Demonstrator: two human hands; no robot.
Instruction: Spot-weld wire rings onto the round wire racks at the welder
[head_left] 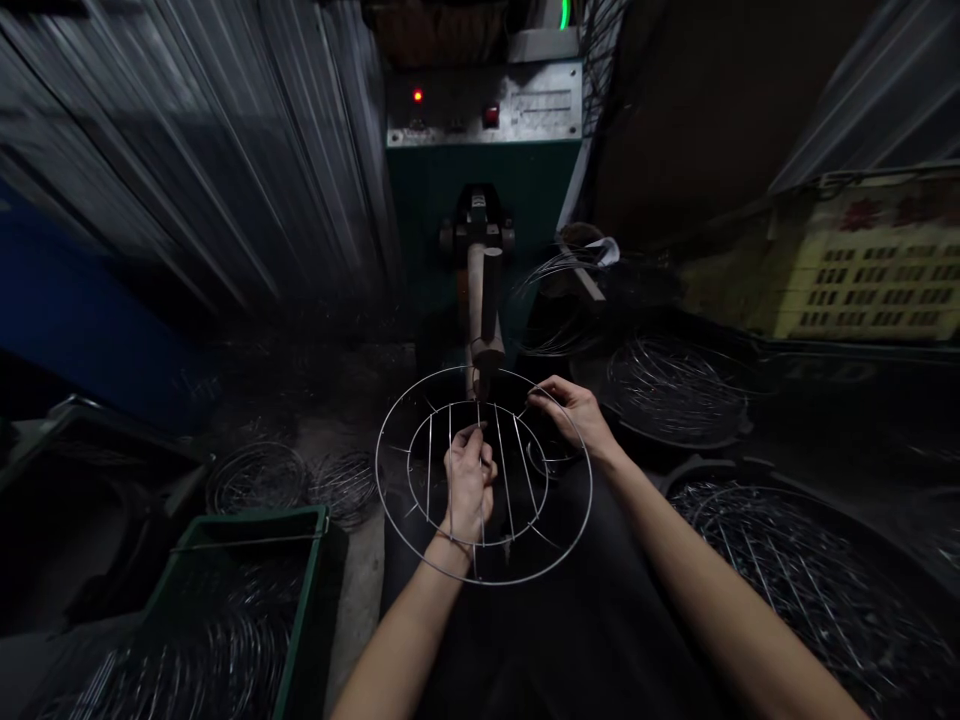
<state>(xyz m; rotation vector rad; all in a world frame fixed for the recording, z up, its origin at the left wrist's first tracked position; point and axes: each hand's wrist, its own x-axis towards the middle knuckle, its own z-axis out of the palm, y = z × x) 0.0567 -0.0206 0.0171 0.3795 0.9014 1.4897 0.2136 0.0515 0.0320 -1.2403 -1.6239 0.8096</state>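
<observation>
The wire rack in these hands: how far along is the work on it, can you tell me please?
Done-looking: the racks piled in a black tub, and those in a green crate. In hand: a round wire rack, straight wires already across its rings, gripped by the left hand, the right hand at its wires. Left: loose wires lie by the machine; how many remain, I cannot tell.

Dim workshop corner. Left, corrugated sheet-metal wall [187, 150] above a blue panel [67, 300]. Centre, green machine cabinet [540, 200] with steel control panel [484, 105] and lit red lamp [417, 96]. Right, yellow perforated crate [870, 265]. Below, concrete floor [360, 590].
</observation>
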